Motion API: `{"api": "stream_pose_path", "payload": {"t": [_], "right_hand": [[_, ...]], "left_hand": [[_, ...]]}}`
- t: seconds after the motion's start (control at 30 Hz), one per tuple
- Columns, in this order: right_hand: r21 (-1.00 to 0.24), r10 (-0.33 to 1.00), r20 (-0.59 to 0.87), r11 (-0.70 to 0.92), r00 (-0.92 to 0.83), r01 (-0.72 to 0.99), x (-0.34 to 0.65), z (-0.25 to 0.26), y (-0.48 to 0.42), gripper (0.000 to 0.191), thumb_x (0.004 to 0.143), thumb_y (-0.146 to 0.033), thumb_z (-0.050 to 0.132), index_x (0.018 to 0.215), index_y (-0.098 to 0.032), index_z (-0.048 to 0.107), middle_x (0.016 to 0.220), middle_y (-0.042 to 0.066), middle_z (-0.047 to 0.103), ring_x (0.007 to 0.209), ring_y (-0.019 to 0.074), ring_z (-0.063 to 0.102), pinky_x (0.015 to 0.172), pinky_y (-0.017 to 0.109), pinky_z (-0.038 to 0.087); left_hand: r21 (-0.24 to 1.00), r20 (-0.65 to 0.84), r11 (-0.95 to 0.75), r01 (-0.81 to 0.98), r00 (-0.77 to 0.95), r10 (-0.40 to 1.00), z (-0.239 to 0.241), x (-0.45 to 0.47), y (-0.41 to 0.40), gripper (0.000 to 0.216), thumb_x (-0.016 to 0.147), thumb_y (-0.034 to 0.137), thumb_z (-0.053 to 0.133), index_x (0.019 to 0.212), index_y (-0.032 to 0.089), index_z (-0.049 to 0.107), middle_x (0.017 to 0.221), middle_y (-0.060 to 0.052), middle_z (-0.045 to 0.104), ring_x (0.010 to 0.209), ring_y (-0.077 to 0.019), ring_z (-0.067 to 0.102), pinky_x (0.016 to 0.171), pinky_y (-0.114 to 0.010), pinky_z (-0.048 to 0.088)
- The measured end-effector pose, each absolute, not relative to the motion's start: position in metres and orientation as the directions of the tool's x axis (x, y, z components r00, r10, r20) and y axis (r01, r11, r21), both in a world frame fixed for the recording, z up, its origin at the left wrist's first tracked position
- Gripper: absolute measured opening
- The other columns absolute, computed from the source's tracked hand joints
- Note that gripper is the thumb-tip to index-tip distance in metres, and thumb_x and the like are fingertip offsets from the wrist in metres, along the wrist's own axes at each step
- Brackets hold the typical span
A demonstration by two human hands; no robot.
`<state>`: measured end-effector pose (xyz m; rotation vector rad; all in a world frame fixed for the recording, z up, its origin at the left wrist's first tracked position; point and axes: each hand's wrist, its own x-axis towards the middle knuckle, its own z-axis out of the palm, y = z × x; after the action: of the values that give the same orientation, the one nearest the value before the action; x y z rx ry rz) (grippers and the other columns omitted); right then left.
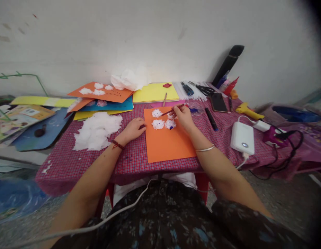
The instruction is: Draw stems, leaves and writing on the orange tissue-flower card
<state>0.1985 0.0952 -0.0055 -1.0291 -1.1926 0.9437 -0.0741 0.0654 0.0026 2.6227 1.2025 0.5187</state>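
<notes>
My right hand (184,117) is closed around a thin dark red stick (167,112), like a pencil or a slim paintbrush. Its tip hangs over an orange sheet of paper (170,147), close to the white paper tufts. Several crumpled white tufts with dark purple specks (158,124) sit on the sheet's upper part; one is partly hidden by my right hand. A blue-purple blot marks the lower right tuft (170,125). My left hand (134,129) rests on the checked cloth beside the sheet's left edge, fingers loosely bent and thumb apart, with nothing visible in it.
White tissue pieces (96,129) are heaped at left. Behind lie coloured sheets (105,92), a pencil (165,99), scissors (205,90) and a phone (219,102). A black marker (211,119), a yellow glue gun (248,111) and a cabled white power bank (242,137) are at right.
</notes>
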Motion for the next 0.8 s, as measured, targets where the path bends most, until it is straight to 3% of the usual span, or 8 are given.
{"api": "stream_pose_path", "payload": {"t": [0.17,0.5,0.8], "right_hand": [[-0.970,0.967,0.236,0.239,0.096,-0.029,0.198,-0.006,0.096,0.031,0.079,-0.046,0.072,0.077,-0.019,0.057,0.057,-0.002,0.067,0.042,0.0093,0.056,0.045,0.021,0.044],[-0.962,0.934,0.246,0.267,0.258,-0.052,0.207,-0.004,0.098,0.023,0.081,-0.036,0.067,0.079,-0.023,0.049,0.054,-0.008,0.062,0.045,0.0089,0.056,0.048,0.021,0.044],[-0.964,0.923,0.244,0.264,0.297,-0.028,0.208,-0.008,0.100,0.027,0.085,-0.045,0.063,0.078,-0.023,0.049,0.052,-0.007,0.059,0.043,0.0089,0.054,0.047,0.021,0.044]], "left_hand": [[0.333,0.223,-0.641,0.691,0.603,0.766,0.002,-0.074,0.065,0.018,0.087,0.021,0.054,0.097,0.017,0.068,0.105,-0.010,0.068,0.102,-0.0239,0.061,0.097,-0.043,0.048],[0.346,0.225,-0.650,0.677,0.612,0.758,-0.003,-0.075,0.068,0.019,0.088,0.022,0.053,0.097,0.017,0.069,0.105,-0.010,0.067,0.103,-0.0234,0.060,0.098,-0.042,0.046],[0.305,0.219,-0.671,0.676,0.636,0.740,-0.005,-0.076,0.068,0.022,0.091,0.025,0.051,0.101,0.017,0.069,0.107,-0.010,0.066,0.104,-0.0235,0.059,0.098,-0.042,0.045]]}}
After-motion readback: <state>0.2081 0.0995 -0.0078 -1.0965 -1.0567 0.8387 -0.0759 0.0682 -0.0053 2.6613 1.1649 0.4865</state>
